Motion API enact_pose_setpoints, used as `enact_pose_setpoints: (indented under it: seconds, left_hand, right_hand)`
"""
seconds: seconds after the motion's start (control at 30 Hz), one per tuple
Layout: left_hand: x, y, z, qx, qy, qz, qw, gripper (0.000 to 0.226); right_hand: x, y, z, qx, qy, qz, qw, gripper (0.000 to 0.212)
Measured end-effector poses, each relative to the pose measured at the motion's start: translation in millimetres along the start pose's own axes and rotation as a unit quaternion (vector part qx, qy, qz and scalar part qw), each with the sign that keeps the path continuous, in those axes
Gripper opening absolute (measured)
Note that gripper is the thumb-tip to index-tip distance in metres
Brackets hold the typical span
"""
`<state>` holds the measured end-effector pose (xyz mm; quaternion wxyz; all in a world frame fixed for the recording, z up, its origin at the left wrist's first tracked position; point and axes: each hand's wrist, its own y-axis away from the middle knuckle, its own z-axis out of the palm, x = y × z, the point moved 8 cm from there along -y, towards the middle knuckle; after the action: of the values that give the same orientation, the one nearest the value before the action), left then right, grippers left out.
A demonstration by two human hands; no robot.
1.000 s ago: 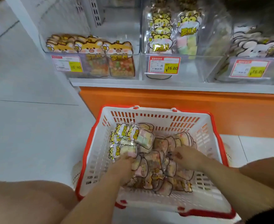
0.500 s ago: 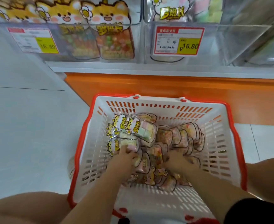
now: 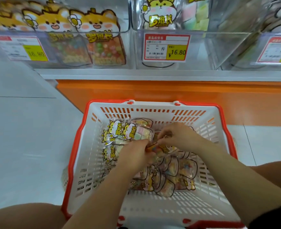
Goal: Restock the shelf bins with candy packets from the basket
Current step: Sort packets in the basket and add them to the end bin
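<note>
In the basket [image 3: 153, 113], your left hand [image 3: 134, 157] and right hand [image 3: 177, 136] pinch one candy packet [image 3: 151, 147]. Likely bunching several together.

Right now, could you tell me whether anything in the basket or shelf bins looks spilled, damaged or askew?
Nothing stands out: the candy packets lie loosely heaped inside the basket, and those in the shelf bins stand upright.

Your head camera looks forward and steeply down from close above the basket [image 3: 90, 162], with the shelf bins [image 3: 219, 47] along the top edge.
</note>
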<state>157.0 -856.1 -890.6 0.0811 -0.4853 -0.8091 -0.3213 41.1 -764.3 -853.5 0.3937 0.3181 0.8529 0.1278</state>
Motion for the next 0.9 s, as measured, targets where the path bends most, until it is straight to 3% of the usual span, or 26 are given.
enact_pose_setpoints:
  seconds: [0.1, 0.17, 0.27, 0.37, 0.47, 0.5, 0.6, 0.67, 0.8, 0.9]
  left_hand:
    - [-32, 6, -1, 0.033, 0.019, -0.057, 0.998, 0.022]
    - [-59, 11, -4, 0.058, 0.087, -0.114, 0.988, 0.026]
    - [-79, 17, -8, 0.085, 0.144, -0.157, 0.973, 0.023]
    - [-81, 18, -1, 0.08, 0.155, -0.176, 0.969, 0.017]
    - [-82, 18, 13, 0.057, 0.156, -0.195, 0.967, 0.018]
    - [-81, 19, 16, 0.053, 0.155, -0.197, 0.967, 0.017]
    - [-81, 20, 19, 0.05, 0.157, -0.199, 0.966, 0.013]
    - [-83, 18, 19, 0.049, 0.161, -0.201, 0.965, 0.011]
    - [-81, 18, 14, 0.04, 0.169, -0.2, 0.964, 0.014]
    - [-80, 21, 6, 0.046, 0.251, -0.207, 0.944, 0.025]
  right_hand:
    - [56, 1, 22, 0.028, -0.072, 0.095, 0.992, 0.024]
    - [95, 6, 60, -0.039, -0.042, 0.167, 0.984, 0.026]
    - [120, 17, 116, -0.105, -0.117, 0.25, 0.955, 0.03]
    - [124, 12, 137, -0.059, -0.186, 0.302, 0.933, 0.046]
    - [128, 3, 147, -0.048, -0.195, 0.336, 0.92, 0.026]
    - [130, 0, 148, -0.038, -0.193, 0.346, 0.917, 0.02]
    - [141, -7, 162, -0.04, -0.132, 0.371, 0.918, 0.037]
    - [137, -11, 165, -0.033, -0.094, 0.358, 0.928, 0.036]
    - [129, 6, 142, 0.064, -0.203, 0.395, 0.893, 0.02]
    - [120, 22, 100, 0.154, -0.273, 0.371, 0.874, 0.023]
